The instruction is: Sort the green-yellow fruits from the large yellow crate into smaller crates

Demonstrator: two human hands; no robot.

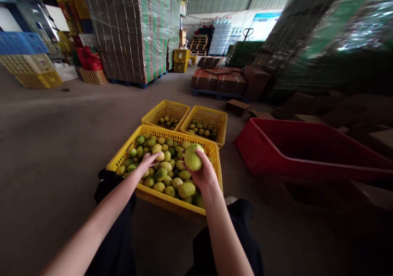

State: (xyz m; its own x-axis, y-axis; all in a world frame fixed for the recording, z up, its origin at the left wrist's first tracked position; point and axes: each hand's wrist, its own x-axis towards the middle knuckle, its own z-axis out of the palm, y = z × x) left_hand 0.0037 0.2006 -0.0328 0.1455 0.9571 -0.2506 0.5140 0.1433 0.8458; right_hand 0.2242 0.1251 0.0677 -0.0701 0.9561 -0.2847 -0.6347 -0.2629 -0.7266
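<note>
A yellow plastic crate [124, 147] full of green and yellow lemons [159, 187] stands on the floor between my legs. My right hand [205, 173] is closed around a large, round, yellow-green lemon [193, 158], raised above the crate's right half. It looks bigger than most of the fruit below it. Over the left half, my left hand [149, 161] reaches in, its fingers on a pale yellow lemon [160, 157] at the top of the pile. The undersides of both held fruits are partly hidden.
Two more yellow crates, one left [149, 116] and one right [222, 124], sit just beyond with fewer lemons. A big red tub [260, 157] stands at right. Behind are wrapped pallet stacks [123, 30], flat brown cartons [230, 81] and a loose box [237, 106].
</note>
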